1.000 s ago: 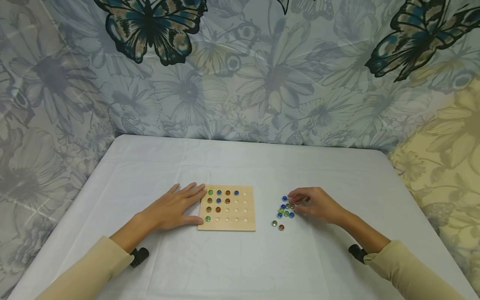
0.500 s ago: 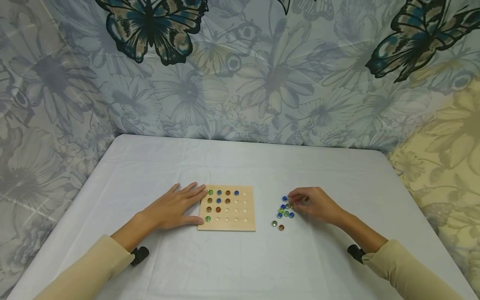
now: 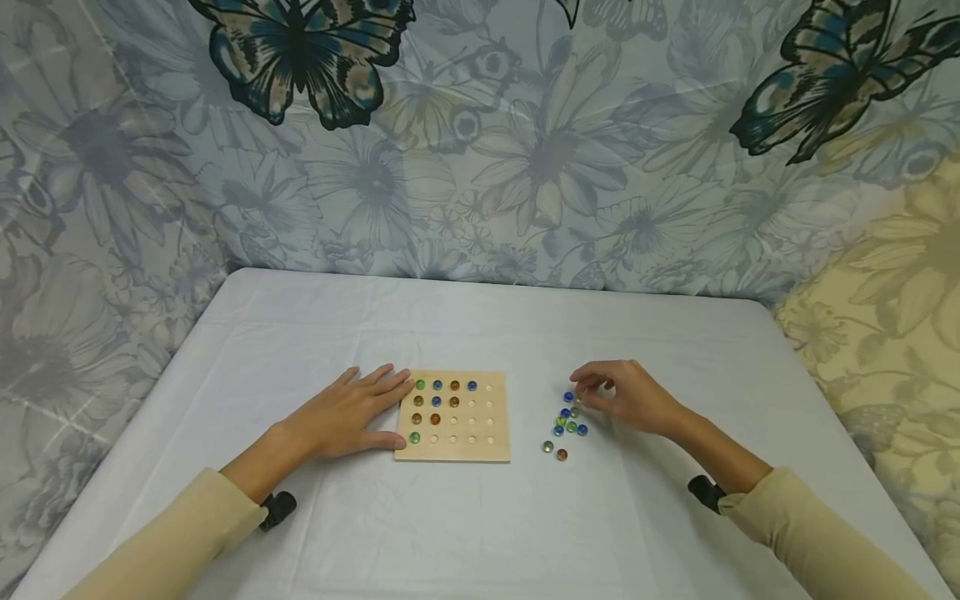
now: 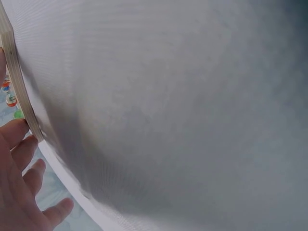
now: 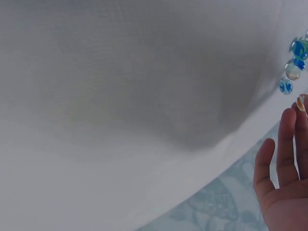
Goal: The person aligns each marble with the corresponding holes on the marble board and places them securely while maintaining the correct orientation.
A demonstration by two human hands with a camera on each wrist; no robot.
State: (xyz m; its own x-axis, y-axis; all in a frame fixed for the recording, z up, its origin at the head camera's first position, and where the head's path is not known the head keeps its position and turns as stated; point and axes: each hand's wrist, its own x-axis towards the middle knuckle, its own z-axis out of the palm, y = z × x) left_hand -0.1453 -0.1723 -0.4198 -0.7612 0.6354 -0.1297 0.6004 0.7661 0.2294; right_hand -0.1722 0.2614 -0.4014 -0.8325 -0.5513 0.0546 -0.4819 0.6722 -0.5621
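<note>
In the head view, my left hand [image 3: 347, 418] lies spread at the left edge of a wooden board [image 3: 491, 450], its fingers and thumb touching the rim. Marbles fill the board's left holes, among them a green marble [image 3: 415, 437] and an orange marble [image 3: 436, 419]. My right hand [image 3: 633, 398] is just above the right side of a loose group of marbles [image 3: 572, 427]. It pinches a clear marble with an orange swirl [image 5: 301, 103], seen in the right wrist view. In the left wrist view, the board's edge [image 4: 21, 91] shows beside the fingers.
A white cloth [image 3: 420, 533] covers the table. Nearer the front, a clear marble [image 3: 547, 447] and an amber marble [image 3: 562, 455] lie a little apart from the others. Behind the table hangs a butterfly-print fabric [image 3: 480, 167].
My right hand has risen off the loose marbles and moved slightly away from me, with the orange-swirled marble in its fingertips. The left hand and the board stay as they were.
</note>
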